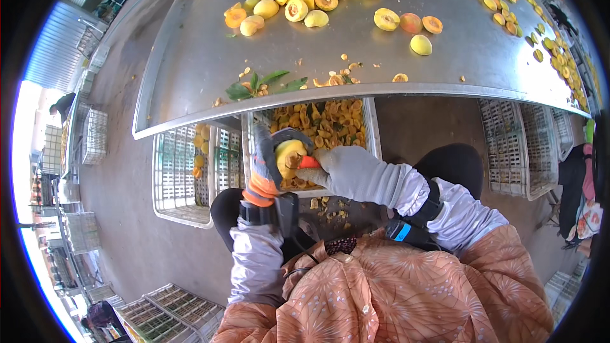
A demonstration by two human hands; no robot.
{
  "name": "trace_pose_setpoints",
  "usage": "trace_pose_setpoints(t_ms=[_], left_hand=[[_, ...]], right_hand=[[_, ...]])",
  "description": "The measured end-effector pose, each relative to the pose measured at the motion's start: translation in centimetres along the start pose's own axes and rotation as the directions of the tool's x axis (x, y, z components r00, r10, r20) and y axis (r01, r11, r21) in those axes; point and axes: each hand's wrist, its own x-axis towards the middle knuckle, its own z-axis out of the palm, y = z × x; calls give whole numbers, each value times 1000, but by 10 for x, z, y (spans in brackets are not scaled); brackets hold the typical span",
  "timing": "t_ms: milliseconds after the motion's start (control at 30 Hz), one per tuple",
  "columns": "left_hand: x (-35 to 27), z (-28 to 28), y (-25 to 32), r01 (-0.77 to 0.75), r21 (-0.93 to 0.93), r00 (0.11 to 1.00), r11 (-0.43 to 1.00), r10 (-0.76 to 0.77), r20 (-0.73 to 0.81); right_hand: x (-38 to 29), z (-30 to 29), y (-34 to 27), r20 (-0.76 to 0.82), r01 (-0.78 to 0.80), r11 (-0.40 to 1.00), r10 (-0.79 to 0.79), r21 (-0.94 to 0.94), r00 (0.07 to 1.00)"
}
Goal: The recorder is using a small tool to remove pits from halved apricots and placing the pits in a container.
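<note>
My left hand [269, 166], in a grey and orange glove, holds a yellow peach half or whole fruit [287, 155]; which of the two I cannot tell. My right hand [340, 169], in a grey knit glove, grips a tool by its red handle [309, 162], its working end against the fruit. Both hands are over a white plastic crate [374, 128] filled with cut fruit pieces and scraps [336, 121]. Beyond them, halved yellow fruits [326, 0] lie in a loose pile on a metal table [200, 66]. Green leaves [240, 90] and small scraps lie near its front edge.
The table's raised metal rim [419, 88] runs just beyond my hands. A white crate [183, 214] with a few fruits stands at the left, and more crates [519, 152] stand at the right. Stacked crates [167, 314] are at the lower left. Scraps [329, 209] lie on the floor.
</note>
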Motion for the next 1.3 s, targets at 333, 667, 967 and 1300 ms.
trace_pose_setpoints(t_ms=[333,667,967,1300], left_hand=[[4,14,12,-51,-604,833,796,-299,-465],[6,19,20,98,-643,869,760,-381,-317],[25,27,18,2,-890,864,456,-448,-227],[29,35,15,9,-695,811,719,-411,-416]], right_hand=[[2,-16,-8,363,-397,527,173,751,916],[1,10,-10,49,-72,762,52,644,997],[7,14,-13,-100,46,642,49,765,994],[9,15,-3,32,-71,564,78,823,996]])
